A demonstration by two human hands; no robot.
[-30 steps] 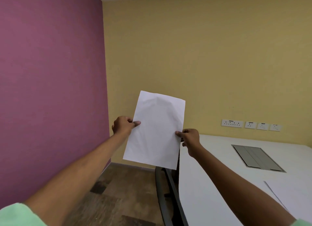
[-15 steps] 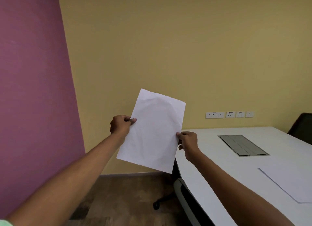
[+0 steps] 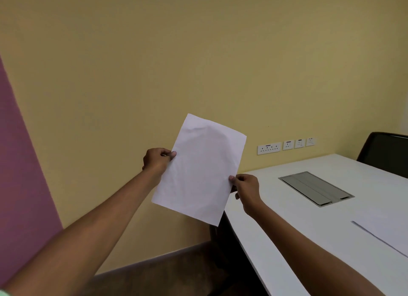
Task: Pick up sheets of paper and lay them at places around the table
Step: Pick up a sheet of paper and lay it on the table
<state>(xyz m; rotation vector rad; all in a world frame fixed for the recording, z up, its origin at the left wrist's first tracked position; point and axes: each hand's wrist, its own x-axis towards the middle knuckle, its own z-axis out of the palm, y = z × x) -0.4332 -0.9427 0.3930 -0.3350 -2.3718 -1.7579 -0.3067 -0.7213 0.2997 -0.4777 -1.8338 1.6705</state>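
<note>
I hold a white sheet of paper point(image 3: 199, 170) up in the air, tilted a little to the right, left of the table's corner. My left hand point(image 3: 157, 160) pinches its left edge and my right hand point(image 3: 245, 186) pinches its lower right edge. The white table point(image 3: 287, 216) stretches away on the right. A second white sheet point(image 3: 388, 231) lies flat on it near the right border of the view, partly cut off.
A grey cable hatch point(image 3: 315, 188) is set into the tabletop. A black chair point(image 3: 385, 153) stands at the table's far right side. Wall sockets point(image 3: 286, 145) sit on the yellow wall. The purple wall point(image 3: 19, 185) is at the left, and dark floor lies below.
The view has swung to the right: the purple wall slid off to the left and the far chair and more of the table came in. Both hands still hold the sheet the same way.
</note>
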